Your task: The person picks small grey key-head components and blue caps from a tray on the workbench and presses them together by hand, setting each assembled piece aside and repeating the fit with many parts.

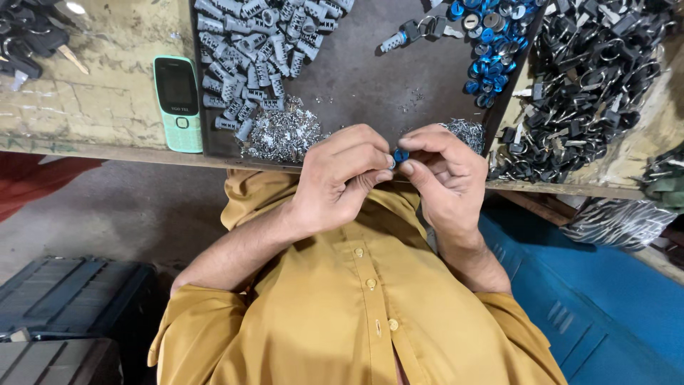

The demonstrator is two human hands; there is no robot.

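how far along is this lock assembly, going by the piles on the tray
Looks partway. Done, apparently: a cluster of blue-ringed cylinders lies at the tray's far right. In hand: the left hand and right hand pinch one small blue part between fingertips. Left: a big heap of plain grey cylinders and a pile of tiny metal pieces look unused. Exact counts can't be told.

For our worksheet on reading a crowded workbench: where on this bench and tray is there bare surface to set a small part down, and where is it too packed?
Bare: the dark tray middle, between the grey cylinders and blue rings; also the worn benchtop left of the green phone. Crowded: the key heap at right, and the tray's near edge, where small metal bits lie by the left hand and right hand.
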